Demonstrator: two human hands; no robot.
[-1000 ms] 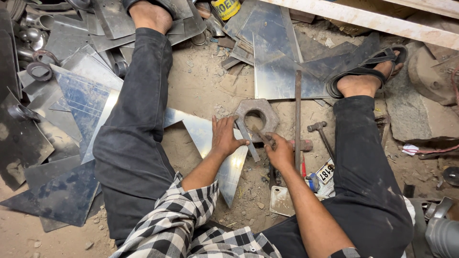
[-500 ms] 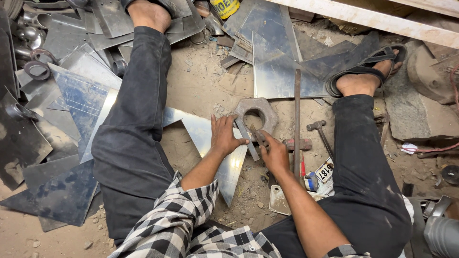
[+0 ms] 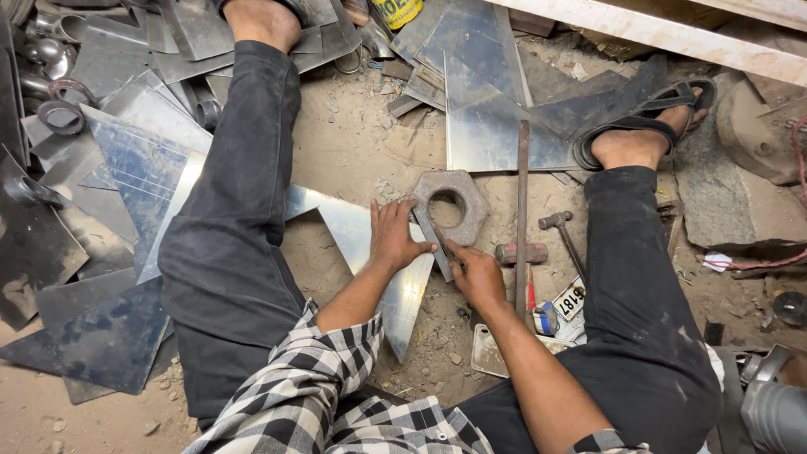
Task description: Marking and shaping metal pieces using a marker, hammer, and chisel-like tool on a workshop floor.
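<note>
I sit on the dirt floor with my legs spread. My left hand [image 3: 393,237] lies flat, fingers apart, on a shiny triangular metal sheet [image 3: 403,298], its fingertips by a large rusty hexagonal nut [image 3: 472,217]. My right hand [image 3: 475,273] pinches the lower end of a narrow grey metal strip [image 3: 429,231]. The strip lies slanted across the sheet's edge and up against the nut. The two hands almost touch over the strip.
A long metal rod [image 3: 522,193], a small hammer [image 3: 557,224] and a red-handled tool [image 3: 517,253] lie right of the nut. Cut metal sheets [image 3: 126,168] and rings [image 3: 52,113] pile up on the left. A stone block [image 3: 740,206] is at the right and a grey pipe [image 3: 773,414] at the bottom right.
My right hand has slid slightly left toward the nut along the strip. The left hand stays pressed on the sheet.
</note>
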